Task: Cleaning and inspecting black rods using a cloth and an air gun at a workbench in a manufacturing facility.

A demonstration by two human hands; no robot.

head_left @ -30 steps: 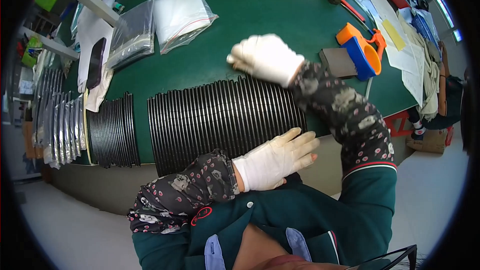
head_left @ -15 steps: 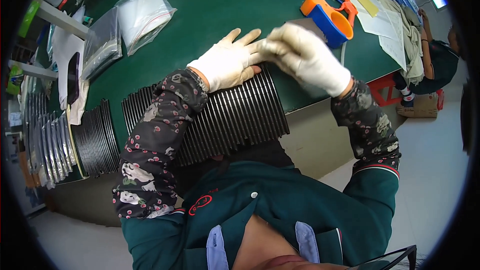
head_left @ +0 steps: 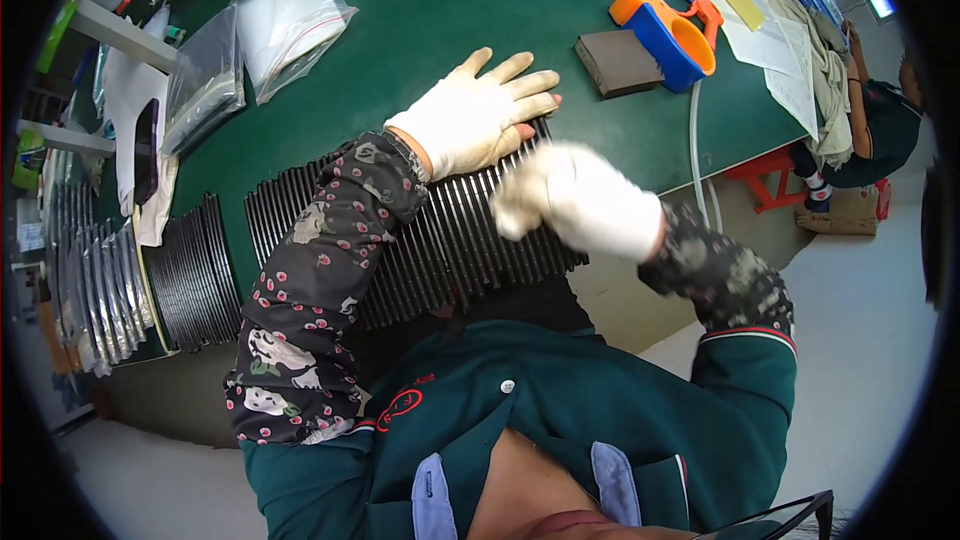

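A wide row of thin black rods lies side by side along the near edge of the green table. My left hand, in a white glove with some fingertips bare, rests flat across the rods' far ends with its fingers spread. Over the right end of the row is my right hand, also gloved, slightly blurred and curled like a fist. Whatever it grips, if anything, is hidden by the glove. Left of my left forearm lies a second group of black rods.
Beyond my right hand sit a brown block and a blue and orange plastic holder. Clear plastic bags, a phone and bagged rods lie to the left. Papers cover the right side; another person is beyond.
My right hand has come back toward me, from the rods' far ends to over their right end, uncovering the brown block. My left hand has shifted slightly right, its fingers more spread.
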